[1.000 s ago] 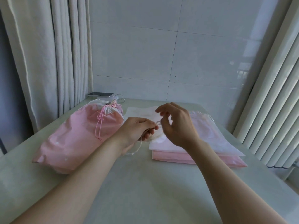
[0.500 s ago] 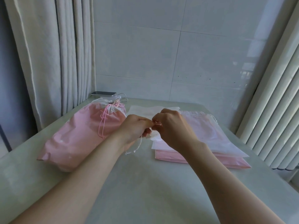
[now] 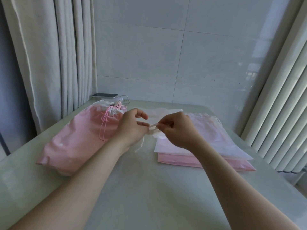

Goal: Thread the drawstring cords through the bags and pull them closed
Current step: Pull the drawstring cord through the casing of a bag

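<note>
A white drawstring cord (image 3: 153, 125) is stretched short between my two hands above the table's middle. My left hand (image 3: 132, 128) pinches one end and a loose tail (image 3: 139, 146) dangles below it. My right hand (image 3: 177, 130) pinches the other end with thumb and forefinger. Right of my hands lies a flat stack of empty bags (image 3: 221, 143), translucent white on top and pink beneath. A stuffed pink bag (image 3: 78, 138) lies at the left, its mouth gathered shut by pink and white cords (image 3: 106, 123).
A phone (image 3: 105, 95) and a charger cable (image 3: 124, 99) sit at the table's far left corner. Curtains hang on the left (image 3: 49, 55) and the right (image 3: 282, 97), with a tiled wall behind. The pale table (image 3: 149, 188) stretches toward me.
My hands met around the cord, then drew slightly apart, and the cord now spans the gap between them. The camera has shifted a little.
</note>
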Demonstrator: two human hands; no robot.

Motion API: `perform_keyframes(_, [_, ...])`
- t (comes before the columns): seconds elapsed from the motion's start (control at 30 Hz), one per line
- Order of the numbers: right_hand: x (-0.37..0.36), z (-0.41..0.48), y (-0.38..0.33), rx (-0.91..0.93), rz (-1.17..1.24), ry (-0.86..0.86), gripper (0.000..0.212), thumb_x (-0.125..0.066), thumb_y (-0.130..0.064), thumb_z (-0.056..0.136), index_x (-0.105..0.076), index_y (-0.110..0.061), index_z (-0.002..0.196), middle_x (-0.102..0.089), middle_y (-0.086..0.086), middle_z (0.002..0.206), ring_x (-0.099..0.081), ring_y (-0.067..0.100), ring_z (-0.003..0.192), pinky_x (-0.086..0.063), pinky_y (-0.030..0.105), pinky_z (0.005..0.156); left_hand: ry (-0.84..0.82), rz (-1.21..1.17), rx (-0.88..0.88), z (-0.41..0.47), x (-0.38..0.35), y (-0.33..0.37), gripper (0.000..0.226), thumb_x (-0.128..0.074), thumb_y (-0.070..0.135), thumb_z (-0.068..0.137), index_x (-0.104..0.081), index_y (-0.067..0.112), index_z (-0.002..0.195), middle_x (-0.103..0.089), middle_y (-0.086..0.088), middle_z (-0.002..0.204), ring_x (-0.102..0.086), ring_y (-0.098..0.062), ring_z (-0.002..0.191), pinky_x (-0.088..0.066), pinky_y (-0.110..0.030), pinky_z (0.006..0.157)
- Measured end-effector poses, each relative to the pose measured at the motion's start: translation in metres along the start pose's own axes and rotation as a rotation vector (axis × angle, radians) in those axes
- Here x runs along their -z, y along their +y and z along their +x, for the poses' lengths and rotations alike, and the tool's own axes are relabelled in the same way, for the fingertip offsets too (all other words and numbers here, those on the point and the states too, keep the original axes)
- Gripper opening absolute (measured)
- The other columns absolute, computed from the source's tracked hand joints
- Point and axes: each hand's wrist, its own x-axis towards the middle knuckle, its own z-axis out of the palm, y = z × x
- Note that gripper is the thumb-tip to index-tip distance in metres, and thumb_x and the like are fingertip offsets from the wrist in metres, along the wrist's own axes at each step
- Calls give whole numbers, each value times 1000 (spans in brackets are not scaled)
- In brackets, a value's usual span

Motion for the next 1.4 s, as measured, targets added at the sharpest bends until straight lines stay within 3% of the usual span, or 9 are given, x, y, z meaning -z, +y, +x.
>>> perform_keyframes(0.07, [5, 0, 3, -122, 223, -40, 11, -72, -21, 96, -83, -18, 92, -65, -17, 61, -55, -5, 57, -39, 11, 58, 21, 27, -86, 0, 2, -5, 26, -69, -6, 81, -70, 20, 80, -78, -9, 89, -72, -14, 69, -51, -27, 67])
perform_keyframes(0.17, [8, -1, 6, -251, 399, -109, 12, -74, -23, 95, -82, -16, 91, -61, -18, 55, -52, 2, 55, -41, 15, 56, 32, 60, -166, -1, 2, -5, 31, -70, -7, 81, -74, 21, 68, -77, -2, 92, -75, -24, 79, -55, -30, 73])
perform_keyframes(0.33, [4, 3, 6, -341, 497, -125, 17, -72, -19, 95, -83, -15, 82, -59, -1, 63, -51, 15, 65, -41, 31, 64, -68, 4, -290, -7, 0, 3, 14, -85, 17, 70, -74, 20, 79, -72, 7, 102, -75, -15, 89, -60, -28, 84])
perform_keyframes(0.5, [2, 4, 9, -352, 535, -142, 19, -73, -21, 94, -83, -17, 79, -60, 7, 71, -51, 21, 73, -41, 37, 69, -72, 132, -433, -4, 2, -3, 20, -87, 0, 78, -80, 18, 83, -69, 4, 104, -74, -13, 91, -62, -33, 90])
perform_keyframes(0.63, [1, 5, 11, -350, 553, -149, 18, -75, -28, 94, -83, -17, 84, -60, 7, 73, -50, 21, 74, -42, 36, 69, -5, 130, -381, -3, 1, -5, 18, -79, -2, 86, -81, 12, 97, -78, 2, 96, -76, -7, 88, -63, -34, 89])
perform_keyframes(0.8, [0, 5, 11, -357, 596, -135, 17, -72, -22, 95, -84, -14, 86, -59, 6, 72, -50, 21, 73, -42, 35, 68, -20, 184, -501, -7, -3, 1, 24, -74, -4, 88, -76, 13, 105, -75, 3, 101, -76, -7, 88, -64, -30, 83])
perform_keyframes(0.97, [2, 5, 10, -378, 677, -101, 14, -69, -11, 96, -80, -2, 94, -60, 5, 74, -51, 18, 68, -41, 33, 65, 73, 220, -587, -9, -10, 5, 15, -78, 0, 84, -74, 10, 94, -70, 0, 95, -73, -8, 85, -63, -26, 78])
perform_keyframes(1.2, [0, 5, 13, -373, 664, -88, 15, -69, -12, 96, -80, -4, 90, -61, 0, 66, -52, 18, 68, -42, 34, 66, 64, 276, -703, -5, -10, -3, 14, -88, 9, 82, -81, 10, 94, -71, 0, 97, -71, -13, 84, -64, -33, 79])
perform_keyframes(1.4, [0, 4, 15, -342, 614, -82, 15, -72, -18, 96, -82, -10, 89, -61, -2, 63, -53, 15, 66, -44, 31, 66, 12, 337, -611, -5, -8, 0, 8, -80, 15, 88, -72, 17, 86, -65, 4, 102, -65, -9, 93, -53, -25, 81])
